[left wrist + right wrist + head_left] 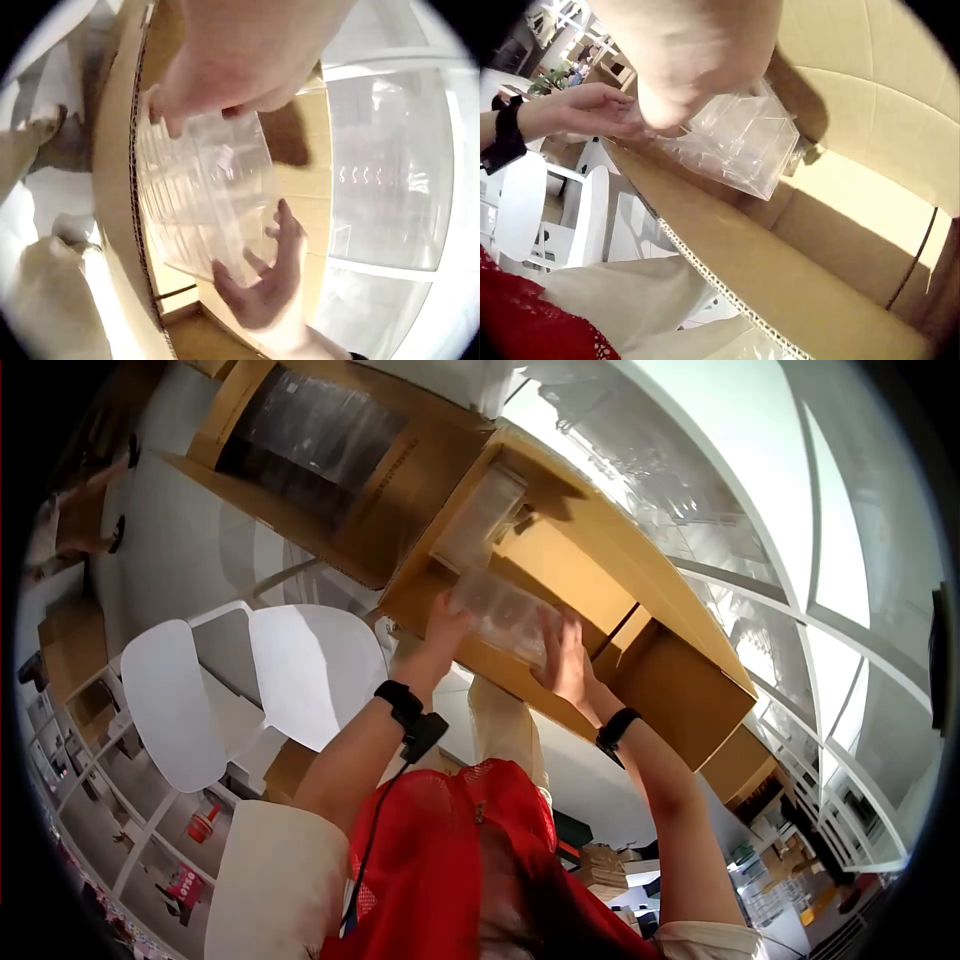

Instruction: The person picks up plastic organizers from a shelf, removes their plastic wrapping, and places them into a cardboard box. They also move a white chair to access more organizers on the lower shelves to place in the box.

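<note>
Head view: nearest the camera, a red mesh top [450, 860] and two bare arms are seen, each arm with a black wrist band [400, 700]. The arms are stretched out toward a big brown cardboard box [560, 580] with its flaps open.

A clear plastic container [500, 615] with thin ribbed walls is held between the two hands at the open edge of the box. It is gripped from both ends, most likely because it is light, bendy and slippery, so that it is kept flat and is not squashed.

The left hand [445, 622] is curled on the near end of the container. In the left wrist view, the fingertips [161, 112] are pressed on its top edge, and the container [202, 195] is seen lying against the inner wall of the box [120, 187].

The right hand [562, 660] is placed on the other end. Its fingers [247, 289] are spread and bent a little round the lower corner, so the container is cupped, not squeezed. In the right wrist view, the container [739, 142] is seen just inside the box, above the rough cut edge of the cardboard [727, 255].

Farther off, white chairs [310, 670] are seen, then white shelves [130, 810]. Another clear piece [480, 515] is seen deeper in the box. Big windows [800, 560] are seen behind it all.
</note>
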The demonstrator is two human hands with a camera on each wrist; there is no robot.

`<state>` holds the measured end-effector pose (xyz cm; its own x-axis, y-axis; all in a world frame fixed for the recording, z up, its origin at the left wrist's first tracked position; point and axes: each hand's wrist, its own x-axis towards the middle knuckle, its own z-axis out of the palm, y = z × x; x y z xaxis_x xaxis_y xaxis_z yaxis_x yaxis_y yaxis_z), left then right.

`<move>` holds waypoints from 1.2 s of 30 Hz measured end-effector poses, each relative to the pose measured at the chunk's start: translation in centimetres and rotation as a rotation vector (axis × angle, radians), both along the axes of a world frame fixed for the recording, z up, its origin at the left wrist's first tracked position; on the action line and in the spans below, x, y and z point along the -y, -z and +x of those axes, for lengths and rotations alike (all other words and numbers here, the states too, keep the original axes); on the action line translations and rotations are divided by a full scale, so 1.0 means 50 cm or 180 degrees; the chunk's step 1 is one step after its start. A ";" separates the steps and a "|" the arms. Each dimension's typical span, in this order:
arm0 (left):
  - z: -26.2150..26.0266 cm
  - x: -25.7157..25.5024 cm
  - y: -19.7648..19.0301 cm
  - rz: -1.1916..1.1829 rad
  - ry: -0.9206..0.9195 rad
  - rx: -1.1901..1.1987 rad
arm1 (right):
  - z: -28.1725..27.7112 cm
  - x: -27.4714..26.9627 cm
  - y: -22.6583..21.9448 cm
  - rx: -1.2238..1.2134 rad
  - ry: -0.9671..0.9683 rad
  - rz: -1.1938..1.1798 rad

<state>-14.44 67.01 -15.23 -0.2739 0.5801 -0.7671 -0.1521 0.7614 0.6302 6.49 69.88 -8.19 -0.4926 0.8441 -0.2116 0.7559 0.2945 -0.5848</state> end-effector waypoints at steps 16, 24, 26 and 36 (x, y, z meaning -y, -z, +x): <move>-0.107 -0.074 0.023 -0.1215 0.0303 -0.0486 | -0.022 0.006 0.210 -0.0609 -0.0648 -0.0359; -0.182 -0.117 0.297 -0.2176 -0.0522 0.1065 | 0.057 -0.005 0.211 -0.0561 -0.0574 -0.0165; -0.208 -0.085 0.466 -0.1779 -0.0635 0.1151 | 0.073 -0.005 0.170 -0.0336 -0.0495 -0.0479; -0.098 -0.206 0.319 -0.1417 -0.2173 0.0673 | 0.075 0.019 0.290 -0.0905 -0.0050 -0.1030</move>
<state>-19.32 77.30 -31.20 -0.2797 -0.0296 -0.9596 -0.7506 0.6300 0.1993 10.23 68.92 -22.70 -0.5818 0.7485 -0.3183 0.5483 0.0718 -0.8332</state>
